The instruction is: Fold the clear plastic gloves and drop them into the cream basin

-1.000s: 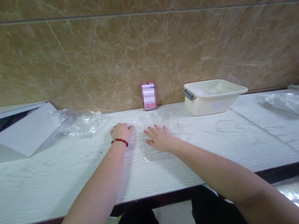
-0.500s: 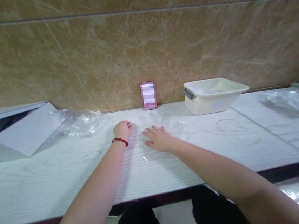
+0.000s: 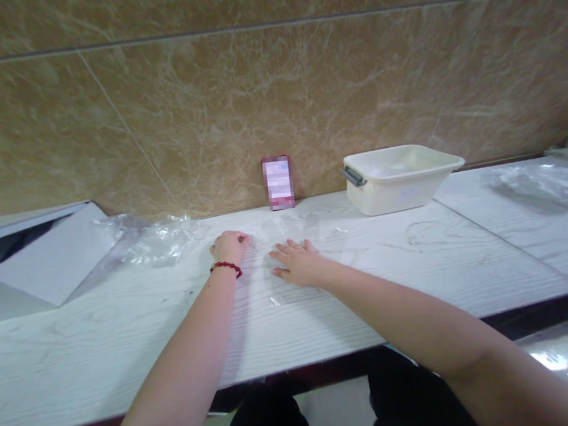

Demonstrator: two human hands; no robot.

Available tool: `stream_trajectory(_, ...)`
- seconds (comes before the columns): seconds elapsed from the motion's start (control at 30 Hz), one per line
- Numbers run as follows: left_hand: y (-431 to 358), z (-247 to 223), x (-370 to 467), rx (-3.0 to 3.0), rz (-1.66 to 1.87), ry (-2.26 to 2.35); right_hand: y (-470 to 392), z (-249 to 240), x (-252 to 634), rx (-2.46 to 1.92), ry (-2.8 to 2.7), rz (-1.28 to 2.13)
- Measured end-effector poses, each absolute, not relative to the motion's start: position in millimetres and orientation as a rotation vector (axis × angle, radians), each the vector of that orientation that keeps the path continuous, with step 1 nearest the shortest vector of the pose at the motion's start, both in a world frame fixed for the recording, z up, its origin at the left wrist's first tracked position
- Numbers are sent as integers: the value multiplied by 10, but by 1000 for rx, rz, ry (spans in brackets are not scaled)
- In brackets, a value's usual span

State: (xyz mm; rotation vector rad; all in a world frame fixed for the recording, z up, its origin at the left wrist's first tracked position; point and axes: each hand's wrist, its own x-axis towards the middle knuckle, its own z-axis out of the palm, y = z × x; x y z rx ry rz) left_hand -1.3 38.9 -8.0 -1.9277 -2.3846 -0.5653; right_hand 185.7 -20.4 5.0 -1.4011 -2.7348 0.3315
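Clear film: I see the thin transparent film (image 3: 293, 229) at the centre of my clock, lying on the surface (image 3: 177, 357) under and around the right palm.
Left hand: the left hand (image 3: 229, 247) is at 10 o'clock, its fingers curled by the film's left side; whether they pinch it, I cannot tell.
Right hand: the right hand (image 3: 296, 263) is spread flat upon the film; the two hands are apart.
Handling: I judge it very light, soft, slippery and easy to crease, perhaps to tear.
Where to hold: I would choose a border or corner, such as the shiny one towards 6 o'clock, while the flat palm gives an anchor.
Edges: the front edge runs at 6 o'clock; the wall (image 3: 203, 100) stands behind, at 12, with the phone (image 3: 279, 183) before it.
Room: crumpled plastic (image 3: 163, 241) limits me at 10 o'clock and the cream bin (image 3: 397, 192) at 2; towards 4 and 8 I find more freedom.
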Motion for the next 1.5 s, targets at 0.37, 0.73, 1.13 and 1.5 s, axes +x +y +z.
stream_trajectory(0.37,393,-68,41,-1904,-549,-2350,-205,32,1854,-1398,-2704,303)
stream_trajectory(0.73,445,-81,-22,-1907,-587,-2442,-206,26,1855,-1389,-2702,280)
stream_trajectory(1.13,466,-92,-12,-2056,-1099,-2381,-210,49,1856,-1400,-2714,281)
stream_trajectory(1.5,427,-47,142,-2095,-1861,-2584,-153,-24,1865,-1243,-2654,205)
